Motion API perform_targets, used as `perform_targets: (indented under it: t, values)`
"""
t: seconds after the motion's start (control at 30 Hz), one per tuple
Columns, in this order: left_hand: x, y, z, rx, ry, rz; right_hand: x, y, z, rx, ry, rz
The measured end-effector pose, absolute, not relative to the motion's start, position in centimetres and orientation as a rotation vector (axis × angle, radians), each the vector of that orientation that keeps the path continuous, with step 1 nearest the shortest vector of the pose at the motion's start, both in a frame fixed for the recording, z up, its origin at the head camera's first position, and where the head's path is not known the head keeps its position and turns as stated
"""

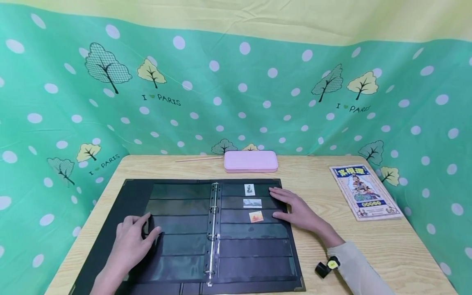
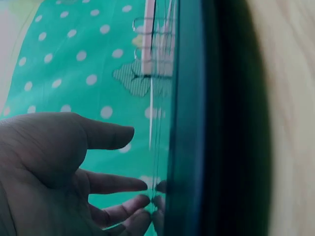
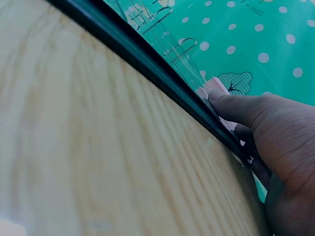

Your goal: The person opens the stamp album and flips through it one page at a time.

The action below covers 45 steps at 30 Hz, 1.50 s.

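A black ring-bound stamp album (image 1: 243, 268) lies open on the table, its dark pages divided into clear horizontal strips. On the right page are three stamps: a pale upright one (image 1: 249, 189), a grey-blue one (image 1: 252, 203) and an orange one (image 1: 256, 216). My left hand (image 1: 127, 241) rests at the outer edge of the left page, thumb and forefinger apart, fingertips at the page surface in the left wrist view. My right hand (image 1: 298, 211) lies across the album's right edge beside the stamps, fingers extended and thumb spread. Neither hand grips anything.
At the back stands a pink pencil case (image 1: 250, 161), with a thin stick (image 1: 199, 159) to its left. A booklet with a colourful cover (image 1: 366, 192) lies at the right. Green dotted cloth (image 1: 236, 90) hangs around the table's back and sides.
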State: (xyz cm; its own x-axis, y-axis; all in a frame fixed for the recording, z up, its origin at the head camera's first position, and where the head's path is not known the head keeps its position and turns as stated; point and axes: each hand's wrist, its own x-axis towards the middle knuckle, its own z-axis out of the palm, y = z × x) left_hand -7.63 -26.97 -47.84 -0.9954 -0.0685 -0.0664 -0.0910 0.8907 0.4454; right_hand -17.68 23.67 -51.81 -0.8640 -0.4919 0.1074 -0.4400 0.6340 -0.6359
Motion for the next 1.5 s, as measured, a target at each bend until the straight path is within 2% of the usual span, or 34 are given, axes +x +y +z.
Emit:
perform_targets:
  t: [0.5, 0.87, 1.13, 1.5]
  values:
    - [-8.2, -23.2, -48.2, 0.043, 3.083, 0.770, -17.4, 23.6, -51.7, -0.767, 2.774, -1.052]
    - [-8.4, -21.0, -49.8, 0.249, 2.986, 1.076, -17.5, 23.6, -51.9, -0.765, 2.788, -1.048]
    - [-8.3, -20.6, -52.1, 0.423, 3.094, 1.056, -17.9, 23.7, -51.8, -0.818, 2.814, -0.995]
    - [-8.3, -20.6, -52.5, 0.462, 3.082, 1.030, -17.8, 24.1, -52.3, -0.813, 2.916, -0.776]
